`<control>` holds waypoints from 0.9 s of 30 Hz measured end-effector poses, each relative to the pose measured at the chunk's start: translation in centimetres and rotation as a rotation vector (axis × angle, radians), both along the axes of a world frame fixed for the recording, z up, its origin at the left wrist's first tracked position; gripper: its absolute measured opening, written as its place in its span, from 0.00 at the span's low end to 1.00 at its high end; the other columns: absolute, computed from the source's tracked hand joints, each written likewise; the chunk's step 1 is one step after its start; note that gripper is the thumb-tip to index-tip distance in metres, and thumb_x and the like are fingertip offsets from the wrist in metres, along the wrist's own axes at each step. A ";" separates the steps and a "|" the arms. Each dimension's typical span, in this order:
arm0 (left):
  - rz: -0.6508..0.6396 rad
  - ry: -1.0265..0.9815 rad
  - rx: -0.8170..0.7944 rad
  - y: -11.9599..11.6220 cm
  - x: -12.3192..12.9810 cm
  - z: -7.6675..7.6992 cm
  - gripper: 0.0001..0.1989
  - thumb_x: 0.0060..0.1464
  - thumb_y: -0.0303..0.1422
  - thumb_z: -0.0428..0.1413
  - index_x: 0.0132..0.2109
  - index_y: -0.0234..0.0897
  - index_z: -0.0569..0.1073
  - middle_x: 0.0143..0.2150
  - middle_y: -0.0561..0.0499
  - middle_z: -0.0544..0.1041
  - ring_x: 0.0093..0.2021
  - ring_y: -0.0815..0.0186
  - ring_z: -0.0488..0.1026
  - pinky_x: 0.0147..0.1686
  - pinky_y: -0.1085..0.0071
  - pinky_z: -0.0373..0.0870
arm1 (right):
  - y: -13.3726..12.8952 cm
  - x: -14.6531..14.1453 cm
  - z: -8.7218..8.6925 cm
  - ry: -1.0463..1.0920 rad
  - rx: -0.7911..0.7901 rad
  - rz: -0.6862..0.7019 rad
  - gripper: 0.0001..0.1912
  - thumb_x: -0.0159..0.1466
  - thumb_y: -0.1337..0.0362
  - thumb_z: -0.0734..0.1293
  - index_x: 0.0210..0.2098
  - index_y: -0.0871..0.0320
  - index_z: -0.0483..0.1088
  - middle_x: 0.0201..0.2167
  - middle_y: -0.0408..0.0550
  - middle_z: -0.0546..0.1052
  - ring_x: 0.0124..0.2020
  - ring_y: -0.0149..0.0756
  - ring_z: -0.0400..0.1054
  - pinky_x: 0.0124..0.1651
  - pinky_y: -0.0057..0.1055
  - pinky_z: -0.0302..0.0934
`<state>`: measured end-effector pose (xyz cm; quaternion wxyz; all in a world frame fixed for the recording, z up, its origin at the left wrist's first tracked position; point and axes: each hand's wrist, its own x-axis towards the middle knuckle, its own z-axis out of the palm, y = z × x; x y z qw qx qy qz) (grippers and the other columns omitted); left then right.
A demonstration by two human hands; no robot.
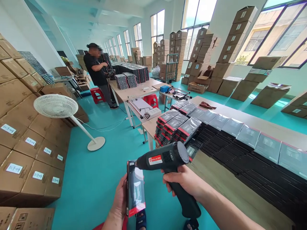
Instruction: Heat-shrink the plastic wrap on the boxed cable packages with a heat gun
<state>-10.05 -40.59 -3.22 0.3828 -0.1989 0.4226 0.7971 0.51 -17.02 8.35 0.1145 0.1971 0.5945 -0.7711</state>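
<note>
My right hand (pixel 176 180) is wrapped round the handle of a black heat gun (pixel 165 156) with a red and white label on its barrel. Its nozzle points left and meets the upper end of a slim black and red box (pixel 136 191), or nearly so; I cannot tell whether they touch. That box has a glossy, film-like front and stands tilted upright in my left hand (pixel 120 195), whose fingers grip it from the left side and behind. Just beyond the gun, film-wrapped black and red boxes (pixel 176 123) lie stacked on the table's near corner.
Long rows of flat black boxes (pixel 249 137) cover the table on my right. A white floor fan (pixel 57 107) and stacked cartons (pixel 26 134) stand at left. Farther off, a person (pixel 97 70) in dark clothes works at another table (pixel 144 86). A sealing device (pixel 144 108) sits between the tables.
</note>
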 end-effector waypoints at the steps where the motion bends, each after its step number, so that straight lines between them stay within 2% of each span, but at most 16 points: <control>1: -0.003 -0.001 0.014 0.0 -0.1 0.0 0.21 0.55 0.42 0.59 0.49 0.28 0.76 0.34 0.40 0.83 0.32 0.53 0.81 0.33 0.62 0.77 | -0.1 0.0 0.0 0.004 0.010 -0.033 0.16 0.51 0.61 0.70 0.37 0.59 0.68 0.21 0.40 0.73 0.21 0.32 0.66 0.24 0.30 0.62; 4: -0.021 -0.003 0.035 0.1 -0.2 -0.2 0.22 0.55 0.41 0.60 0.50 0.26 0.77 0.38 0.37 0.83 0.34 0.51 0.81 0.33 0.61 0.77 | -0.6 -0.1 0.0 0.009 0.022 -0.098 0.15 0.51 0.61 0.70 0.37 0.58 0.67 0.23 0.40 0.72 0.23 0.32 0.66 0.24 0.29 0.62; 7: -0.030 0.006 0.045 0.1 -0.3 -0.2 0.22 0.56 0.40 0.59 0.50 0.26 0.77 0.36 0.37 0.83 0.32 0.50 0.81 0.31 0.61 0.77 | -0.8 -0.2 0.3 0.027 -0.013 -0.033 0.16 0.51 0.61 0.70 0.37 0.59 0.68 0.24 0.42 0.74 0.22 0.33 0.67 0.24 0.31 0.63; 11: -0.056 0.013 0.115 0.0 -0.4 0.1 0.20 0.57 0.40 0.58 0.49 0.26 0.77 0.39 0.37 0.83 0.37 0.50 0.82 0.35 0.61 0.77 | 0.0 -0.7 0.3 0.027 0.092 -0.058 0.14 0.52 0.63 0.69 0.37 0.58 0.66 0.20 0.38 0.70 0.22 0.32 0.65 0.24 0.29 0.62; 14: -0.066 0.034 0.119 0.0 -0.6 0.2 0.20 0.58 0.40 0.57 0.49 0.26 0.77 0.40 0.37 0.83 0.38 0.52 0.82 0.37 0.62 0.77 | 0.9 -0.7 -0.2 0.019 0.112 -0.039 0.13 0.52 0.63 0.69 0.37 0.58 0.66 0.24 0.40 0.72 0.23 0.32 0.67 0.24 0.29 0.62; 18: -0.026 0.030 0.111 -0.3 -1.2 -0.1 0.21 0.58 0.40 0.57 0.51 0.28 0.76 0.36 0.39 0.84 0.36 0.52 0.82 0.38 0.61 0.78 | 1.3 1.1 -0.4 0.015 0.115 0.110 0.10 0.51 0.64 0.69 0.34 0.57 0.68 0.21 0.39 0.72 0.22 0.33 0.67 0.24 0.29 0.63; 20: -0.006 0.033 0.111 -0.5 -1.5 -0.3 0.20 0.59 0.40 0.56 0.52 0.28 0.76 0.36 0.39 0.84 0.36 0.51 0.82 0.39 0.59 0.78 | 1.3 2.5 -0.2 -0.024 0.169 0.278 0.07 0.49 0.68 0.68 0.29 0.57 0.69 0.18 0.38 0.71 0.20 0.33 0.66 0.22 0.28 0.60; 23: 0.011 0.083 0.113 -0.9 -1.9 -0.3 0.22 0.59 0.40 0.55 0.52 0.27 0.76 0.42 0.36 0.83 0.42 0.50 0.81 0.43 0.58 0.77 | 1.1 3.7 0.1 -0.072 0.264 0.518 0.06 0.47 0.72 0.66 0.26 0.57 0.69 0.16 0.38 0.71 0.19 0.31 0.64 0.20 0.26 0.56; 24: 0.012 0.091 0.113 -1.0 -1.9 -0.2 0.22 0.59 0.40 0.56 0.53 0.27 0.76 0.43 0.36 0.83 0.43 0.50 0.81 0.44 0.58 0.77 | 0.9 3.6 0.3 -0.075 0.283 0.525 0.05 0.47 0.71 0.65 0.25 0.57 0.69 0.17 0.39 0.71 0.19 0.31 0.64 0.20 0.26 0.56; 25: 0.014 0.088 0.101 -1.0 -2.0 0.0 0.22 0.58 0.40 0.56 0.53 0.28 0.76 0.42 0.36 0.83 0.42 0.50 0.81 0.43 0.58 0.77 | 0.6 3.3 0.4 -0.063 0.287 0.474 0.04 0.48 0.70 0.66 0.25 0.56 0.68 0.17 0.39 0.71 0.19 0.32 0.64 0.21 0.27 0.57; 27: 0.021 0.073 0.068 -0.8 -1.9 0.4 0.22 0.58 0.40 0.56 0.53 0.28 0.76 0.40 0.37 0.84 0.41 0.50 0.82 0.41 0.58 0.78 | -0.2 2.1 0.7 -0.007 0.277 0.292 0.03 0.51 0.66 0.66 0.26 0.56 0.67 0.18 0.40 0.70 0.20 0.32 0.64 0.24 0.29 0.59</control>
